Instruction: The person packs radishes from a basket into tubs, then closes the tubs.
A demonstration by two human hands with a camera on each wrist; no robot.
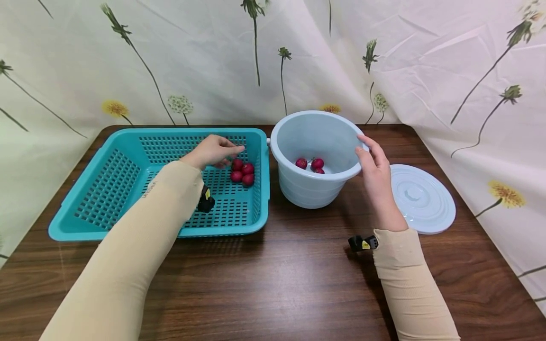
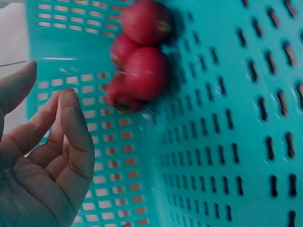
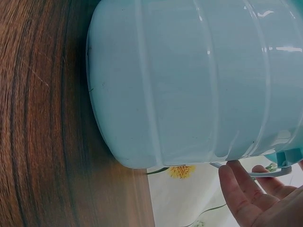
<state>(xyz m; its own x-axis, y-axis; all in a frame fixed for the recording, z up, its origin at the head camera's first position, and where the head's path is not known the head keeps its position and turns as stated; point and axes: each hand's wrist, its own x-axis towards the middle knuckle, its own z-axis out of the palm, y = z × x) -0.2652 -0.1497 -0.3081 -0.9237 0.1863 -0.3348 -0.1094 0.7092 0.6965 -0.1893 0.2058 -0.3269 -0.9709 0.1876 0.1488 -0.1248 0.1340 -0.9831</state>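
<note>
My left hand (image 1: 215, 150) hovers inside the teal slotted basket (image 1: 226, 231), its fingers loosely bent with nothing between them. Just beyond its fingertips, several red radishes (image 1: 242, 171) cluster at the basket's right end; in the left wrist view these radishes (image 2: 144, 71) sit above and right of the fingers. To the right stands a pale blue bucket (image 1: 309, 192), upright on the table, with three radishes (image 1: 317, 164) on its floor. My right hand (image 1: 376, 173) grips the bucket's right rim. In the right wrist view, the fingers (image 3: 241, 189) lie along the bucket's outer side.
A round pale blue lid (image 1: 415, 199) lies on the brown wooden table (image 1: 290, 284), right of the bucket and behind my right forearm. White flower-print cloth (image 1: 315, 61) hangs along the back and sides. The basket's right edge stands close beside the bucket.
</note>
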